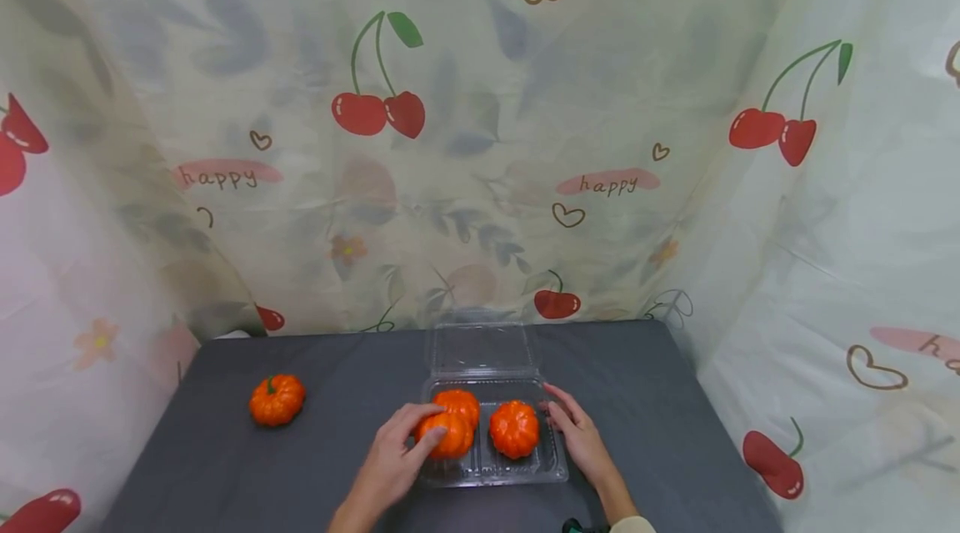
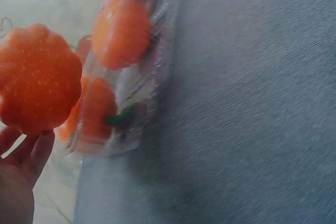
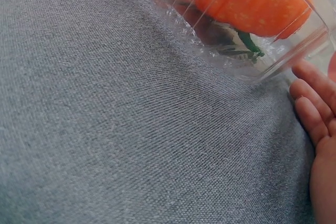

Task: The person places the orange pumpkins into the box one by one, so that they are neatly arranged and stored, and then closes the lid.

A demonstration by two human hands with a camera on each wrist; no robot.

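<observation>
My left hand (image 1: 396, 451) grips a small orange pumpkin (image 1: 451, 436) over the left half of a clear plastic clamshell box (image 1: 483, 475). In the left wrist view this held pumpkin (image 2: 39, 80) is up above the box, fingers against its lower side. Inside the box are two more pumpkins: one on the left (image 1: 459, 404), partly hidden behind the held one, and one on the right (image 1: 514, 429). Both lie with the green stem down. My right hand (image 1: 583, 438) is at the box's right wall, with its fingers (image 3: 310, 116) extended alongside it.
The box's clear lid (image 1: 482, 348) stands raised at the back. A fourth pumpkin (image 1: 277, 400), stem up, sits at the left of the dark grey tabletop (image 1: 630, 374). Patterned curtains (image 1: 465, 141) enclose the back and sides.
</observation>
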